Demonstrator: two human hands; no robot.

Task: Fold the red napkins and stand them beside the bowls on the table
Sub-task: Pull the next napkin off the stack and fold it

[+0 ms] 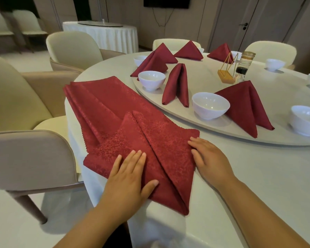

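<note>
We press the napkin (161,140) flat, gripping nothing: left hand (131,176) at seven o'clock, right hand (209,158) at three; its crease runs eleven to five between them.

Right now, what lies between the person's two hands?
In the head view, only the red napkin: its two folded flaps meet in a crease between left hand and right hand.

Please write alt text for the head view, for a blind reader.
The left hand and the right hand press flat on a partly folded red napkin on a white table. Behind, finished napkins stand beside white bowls on a turntable.
</note>
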